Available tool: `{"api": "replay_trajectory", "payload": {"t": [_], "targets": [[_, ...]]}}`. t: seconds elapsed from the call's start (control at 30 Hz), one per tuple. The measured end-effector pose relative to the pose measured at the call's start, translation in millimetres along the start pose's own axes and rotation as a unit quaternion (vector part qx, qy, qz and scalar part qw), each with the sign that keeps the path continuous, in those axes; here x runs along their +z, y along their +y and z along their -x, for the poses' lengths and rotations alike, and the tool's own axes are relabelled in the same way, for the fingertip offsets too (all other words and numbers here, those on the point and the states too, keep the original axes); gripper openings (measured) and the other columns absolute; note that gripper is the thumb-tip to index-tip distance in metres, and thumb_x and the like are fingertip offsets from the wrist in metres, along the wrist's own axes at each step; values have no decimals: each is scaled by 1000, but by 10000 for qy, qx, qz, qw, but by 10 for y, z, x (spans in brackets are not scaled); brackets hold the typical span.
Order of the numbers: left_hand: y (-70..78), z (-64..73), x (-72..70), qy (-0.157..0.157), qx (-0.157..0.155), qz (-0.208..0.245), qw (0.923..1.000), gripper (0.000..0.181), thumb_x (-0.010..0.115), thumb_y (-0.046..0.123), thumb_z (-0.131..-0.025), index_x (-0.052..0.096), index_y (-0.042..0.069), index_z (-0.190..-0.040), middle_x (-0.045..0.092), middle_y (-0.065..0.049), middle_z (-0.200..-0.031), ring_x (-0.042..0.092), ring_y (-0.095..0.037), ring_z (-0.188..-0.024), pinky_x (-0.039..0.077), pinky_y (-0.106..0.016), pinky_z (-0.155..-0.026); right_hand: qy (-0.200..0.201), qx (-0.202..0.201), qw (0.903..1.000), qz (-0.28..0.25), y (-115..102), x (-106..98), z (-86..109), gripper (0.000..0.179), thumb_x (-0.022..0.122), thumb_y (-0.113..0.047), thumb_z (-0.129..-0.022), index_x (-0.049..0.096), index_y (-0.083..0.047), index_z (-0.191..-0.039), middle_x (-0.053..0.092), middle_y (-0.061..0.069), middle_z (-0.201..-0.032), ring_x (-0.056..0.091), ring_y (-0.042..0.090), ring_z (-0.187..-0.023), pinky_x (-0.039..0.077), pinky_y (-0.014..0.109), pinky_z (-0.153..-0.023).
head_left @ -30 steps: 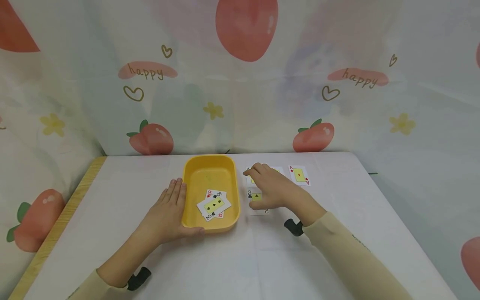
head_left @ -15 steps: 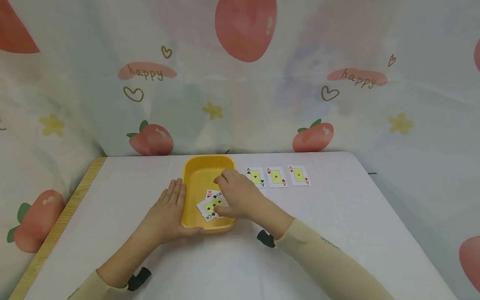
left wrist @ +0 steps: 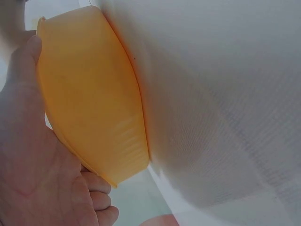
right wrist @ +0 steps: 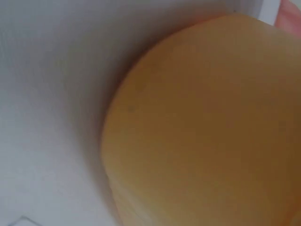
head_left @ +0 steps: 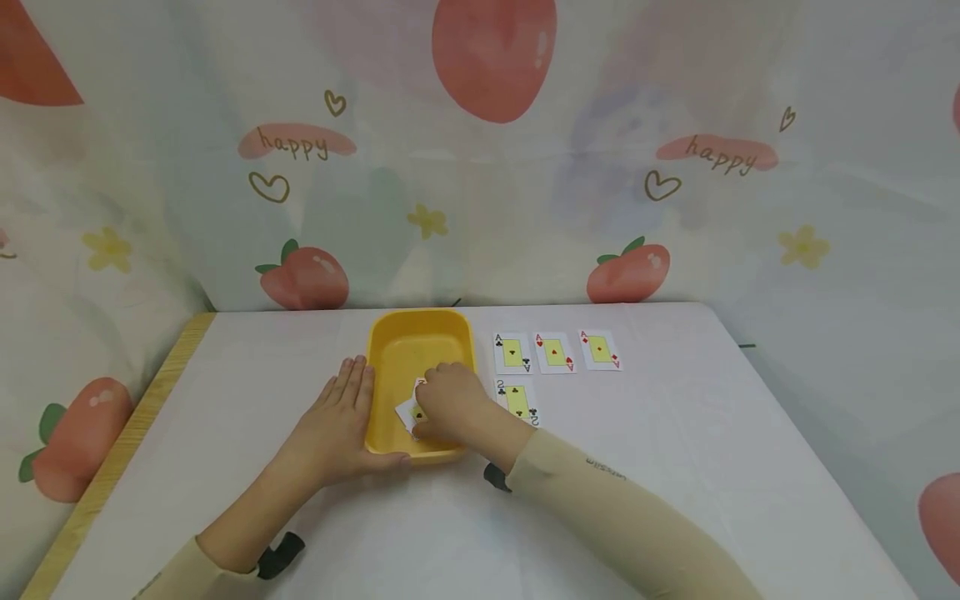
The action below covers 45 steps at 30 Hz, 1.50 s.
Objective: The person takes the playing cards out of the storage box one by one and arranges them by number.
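The left hand [head_left: 330, 425], fingers straight, touches the left side of one tray [head_left: 393, 354]. In its near half at least two cards [head_left: 405, 412] lie, partly hidden by the right hand [head_left: 459, 407]; whether it grips any cannot be told. Further right: three aces [head_left: 554, 353] in a far row, one two [head_left: 516, 402] nearer.

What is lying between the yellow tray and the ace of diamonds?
From the yellow tray outward: the ace of clubs, then the ace of hearts, seen in the head view.
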State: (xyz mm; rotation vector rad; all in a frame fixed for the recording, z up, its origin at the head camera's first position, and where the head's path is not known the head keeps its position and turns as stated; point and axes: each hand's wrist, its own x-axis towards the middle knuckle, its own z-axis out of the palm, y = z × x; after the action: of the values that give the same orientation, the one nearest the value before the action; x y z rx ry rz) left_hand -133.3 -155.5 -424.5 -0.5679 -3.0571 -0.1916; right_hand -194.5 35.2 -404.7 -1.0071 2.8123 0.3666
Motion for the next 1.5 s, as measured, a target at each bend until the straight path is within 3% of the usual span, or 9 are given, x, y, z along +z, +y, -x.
{"api": "replay_trajectory", "payload": {"t": [0.2, 0.33, 0.43, 0.53, 0.63, 0.73, 1.0, 1.23, 1.5], "targets": [[-6, -3, -1, -37, -61, 12, 10000, 132, 59, 86, -72, 20, -10, -154, 14, -29, -163, 13, -42, -152, 24, -54, -120, 48, -235, 9997, -28, -2, 67, -58, 58, 73, -56, -84, 67, -16, -125, 66, -1, -115, 57, 17, -102, 47, 33, -97], [-3, -6, -3, -103, -104, -20, 9999, 133, 57, 87, -71, 19, -10, -154, 13, -28, -163, 12, -42, -152, 23, -54, -121, 120, -550, 9983, -128, 46, 53, -62, 48, 75, -46, -85, 67, -18, -123, 65, -3, -118, 58, 17, -102, 47, 32, -97], [5, -4, -10, -95, -81, -11, 9999, 133, 57, 88, -71, 19, -10, -154, 13, -28, -163, 12, -42, -152, 23, -54, -121, 181, -572, 9977, -301, 79, 38, -67, 47, 74, -45, -86, 66, -17, -123, 62, -2, -119, 57, 16, -100, 48, 31, -95], [6, -2, -11, -70, -64, 2, 10000, 133, 57, 88, -71, 20, -10, -154, 14, -29, -162, 13, -42, -152, 24, -55, -120, 209, -390, 9979, -472, 87, 23, -73, 62, 70, -57, -85, 63, -14, -128, 60, 2, -120, 57, 17, -101, 50, 31, -96], [1, -4, -8, -83, -82, -15, 9999, 134, 56, 88, -71, 20, -10, -154, 15, -29, -162, 13, -42, -152, 24, -55, -120, 94, -196, 9982, -562, 71, 13, -86, 87, 69, -72, -77, 58, -9, -135, 60, 5, -122, 56, 19, -105, 49, 32, -100], [-4, -6, -3, -109, -103, -20, 9999, 135, 53, 91, -70, 19, -10, -154, 14, -28, -163, 13, -42, -152, 24, -54, -120, -131, -94, 9979, -632, 60, 18, -112, 97, 72, -76, -71, 55, -8, -138, 59, 5, -122, 54, 20, -105, 49, 33, -100], [-8, -15, 10, -132, -78, -100, 9998, 138, 42, 97, -69, 17, -9, -155, 12, -28, -163, 11, -41, -152, 23, -53, -121, -484, -46, 9944, -940, 157, 47, -265, 78, 79, -59, -72, 61, -12, -132, 54, 3, -120, 49, 17, -101, 49, 30, -97], [-18, -11, 19, -139, -99, -55, 9998, 140, 41, 98, -67, 18, -9, -155, 12, -27, -164, 11, -41, -152, 23, -53, -121, -557, -140, 9933, -1001, 226, 36, -377, 83, 78, -55, -72, 56, -10, -138, 54, 4, -128, 50, 17, -106, 48, 30, -101], [-22, -15, 35, -112, -91, -55, 9999, 140, 39, 98, -67, 18, -8, -155, 12, -27, -164, 11, -41, -152, 23, -53, -121, -680, -118, 9895, -1271, 222, 13, -364, 86, 83, -56, -70, 56, -12, -138, 51, 5, -133, 50, 19, -113, 45, 32, -106]]}}
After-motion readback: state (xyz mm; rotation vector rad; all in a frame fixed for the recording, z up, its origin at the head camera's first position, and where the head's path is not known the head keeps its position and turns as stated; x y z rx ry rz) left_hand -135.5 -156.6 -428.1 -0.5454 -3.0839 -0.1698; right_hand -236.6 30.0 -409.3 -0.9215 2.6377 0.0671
